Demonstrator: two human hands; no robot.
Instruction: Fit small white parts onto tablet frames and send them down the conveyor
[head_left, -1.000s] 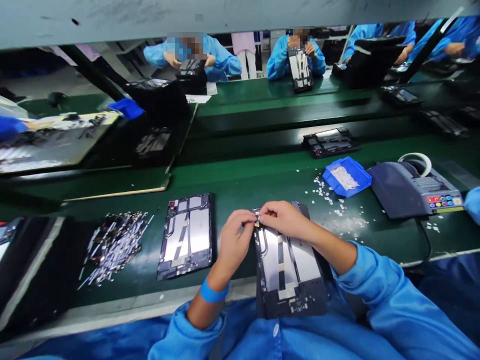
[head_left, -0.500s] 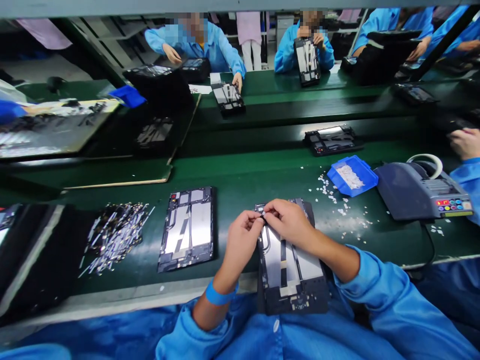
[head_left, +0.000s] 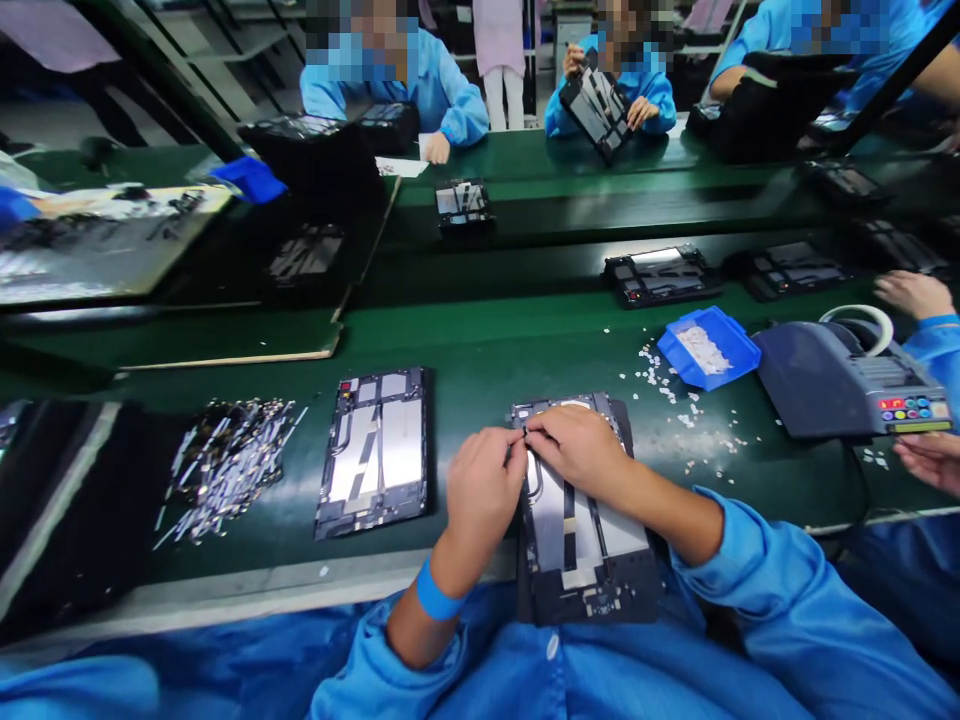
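Observation:
An opened tablet chassis (head_left: 581, 545) with silver plates lies at the table's near edge in front of me. My left hand (head_left: 484, 490) and my right hand (head_left: 577, 448) meet over its upper left part, fingertips pinched together on a tiny part (head_left: 524, 434) too small to name. A second opened chassis (head_left: 376, 450) lies to the left, untouched. Further left sits a heap of small silver strips (head_left: 225, 465).
A blue bin of white bits (head_left: 709, 347) and a grey tape dispenser (head_left: 840, 375) stand at the right, with white scraps (head_left: 675, 400) scattered near them. A neighbour's hands (head_left: 926, 380) show at the right edge. Other workers sit across the green belt (head_left: 525, 250) carrying more chassis.
My hands have lowered slightly toward the chassis, still pinched together. Across the belt, workers shifted their chassis, and a neighbour's hands came in at the right.

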